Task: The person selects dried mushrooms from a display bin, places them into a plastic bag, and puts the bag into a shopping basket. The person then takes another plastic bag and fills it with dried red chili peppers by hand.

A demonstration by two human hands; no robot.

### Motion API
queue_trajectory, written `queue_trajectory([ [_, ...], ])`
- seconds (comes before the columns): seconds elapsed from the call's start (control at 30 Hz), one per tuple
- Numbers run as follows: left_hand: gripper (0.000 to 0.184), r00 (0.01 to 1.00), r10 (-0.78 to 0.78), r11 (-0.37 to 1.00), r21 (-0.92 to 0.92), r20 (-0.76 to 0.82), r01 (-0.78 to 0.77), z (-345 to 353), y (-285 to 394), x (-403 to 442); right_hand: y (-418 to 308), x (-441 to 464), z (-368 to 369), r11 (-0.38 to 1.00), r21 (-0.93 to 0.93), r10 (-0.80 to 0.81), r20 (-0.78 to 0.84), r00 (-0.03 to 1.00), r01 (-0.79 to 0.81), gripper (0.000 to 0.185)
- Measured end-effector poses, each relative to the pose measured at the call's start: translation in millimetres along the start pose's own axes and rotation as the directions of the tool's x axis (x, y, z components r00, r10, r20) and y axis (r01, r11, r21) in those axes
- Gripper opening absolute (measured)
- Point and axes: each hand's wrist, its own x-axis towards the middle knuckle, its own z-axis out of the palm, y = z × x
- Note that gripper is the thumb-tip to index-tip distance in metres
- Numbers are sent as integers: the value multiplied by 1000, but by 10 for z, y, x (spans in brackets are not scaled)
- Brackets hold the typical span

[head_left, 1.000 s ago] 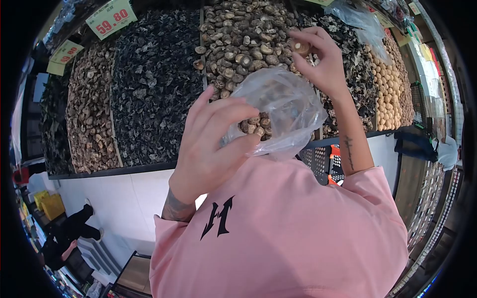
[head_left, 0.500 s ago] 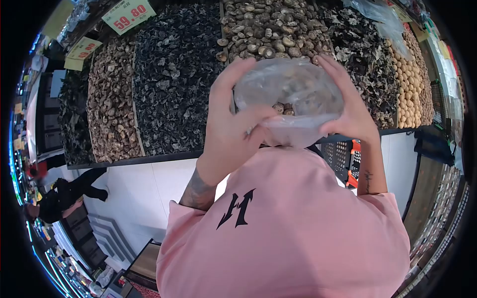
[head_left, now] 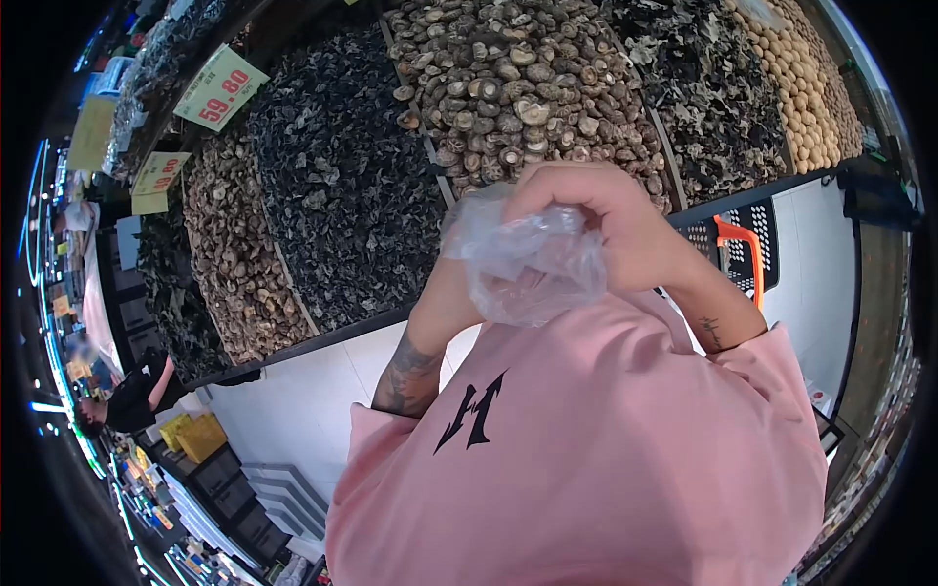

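Note:
A clear plastic bag (head_left: 528, 264) is bunched up in front of my chest, over the near edge of the dried mushrooms (head_left: 528, 88). My right hand (head_left: 596, 210) curls over the bag's right and upper side, fingers wrapped round the gathered plastic. Behind the bag's left side is my left hand (head_left: 452, 298); its fingers are hidden by the plastic. The contents of the bag cannot be made out.
Black dried fungus (head_left: 342, 186) fills the bin left of the mushrooms, and more fungus (head_left: 713, 98) lies right of them. Pale round goods (head_left: 796, 88) are at the upper right. A price sign (head_left: 223, 88) stands upper left. A dark basket with an orange handle (head_left: 747, 249) and a person (head_left: 137, 396) are beyond.
The wide-open bag is now gathered and crumpled. My right hand has moved left and closed over it, while my left hand has gone behind it. The view has tilted.

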Motion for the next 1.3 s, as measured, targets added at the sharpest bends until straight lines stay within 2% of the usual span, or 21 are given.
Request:
queue_trajectory([
  [0.03,53,997,-52,996,-72,-60,48,1,26,-40,-20,1,6,1000,3,-5,-9,1000,5,40],
  [0.1,54,978,112,993,-21,-178,-118,-69,-43,-44,-39,0,25,970,40,-227,-187,956,238,71],
  [0.13,54,978,115,993,-10,-177,-119,-60,-60,-87,-19,-30,19,968,42,-236,-188,953,248,71],
  [0.17,55,954,109,994,35,-278,-103,-42,-64,-139,38,-91,-2,966,-216,-178,-160,971,141,83],
  [0.27,58,906,120,992,10,-407,-127,81,33,-119,358,-175,85,826,-558,-123,-50,991,74,87],
  [0.33,52,910,326,865,470,-255,-179,185,240,-27,669,-151,260,722,-662,-213,68,975,204,90],
  [0.37,40,973,34,999,39,-226,-26,270,403,61,755,-139,326,835,-516,-209,29,977,194,80],
  [0.47,44,980,119,969,233,-158,-80,271,512,93,811,-126,420,974,-92,-216,-64,974,209,69],
  [0.53,38,990,80,978,200,-115,-56,208,649,89,705,-176,428,967,44,-246,-95,965,251,68],
  [0.6,32,996,48,986,163,-70,-36,177,682,89,676,-180,474,958,71,-269,-132,954,279,66],
  [0.67,47,984,121,984,148,-130,-101,156,633,100,698,-153,593,959,41,-267,-183,946,279,65],
  [0.8,50,977,134,985,134,-165,-112,104,572,121,783,-31,528,967,16,-241,-270,932,255,61],
  [0.87,62,956,238,943,278,-170,-185,25,530,101,803,0,470,971,13,-226,-294,929,240,60],
  [0.93,67,951,94,991,-63,-293,-117,-148,598,-40,818,29,412,975,16,-206,-303,931,221,58],
  [1.0,66,879,-41,935,-328,-475,-134,-336,503,-157,792,14,310,977,28,-193,-304,933,211,57],
  [1.07,60,798,-82,944,-304,-597,-130,-542,155,-147,727,-8,220,978,34,-188,-288,939,207,55],
  [1.1,57,807,-186,954,-300,-561,11,-503,8,-66,702,-12,190,978,35,-190,-282,940,208,54],
  [1.13,60,840,-356,816,-574,-409,66,-434,-303,-25,668,-16,183,976,35,-197,-268,943,214,53],
  [1.2,60,880,-459,503,-852,-121,145,-142,-618,12,557,-42,171,971,18,-229,-232,945,240,52],
  [1.27,60,886,-457,358,-928,-80,100,158,-691,-5,419,-81,171,956,5,-287,-195,938,294,50],
  [1.3,60,872,-471,365,-929,-129,59,214,-695,-31,387,-79,176,952,-7,-301,-192,934,305,49],
])
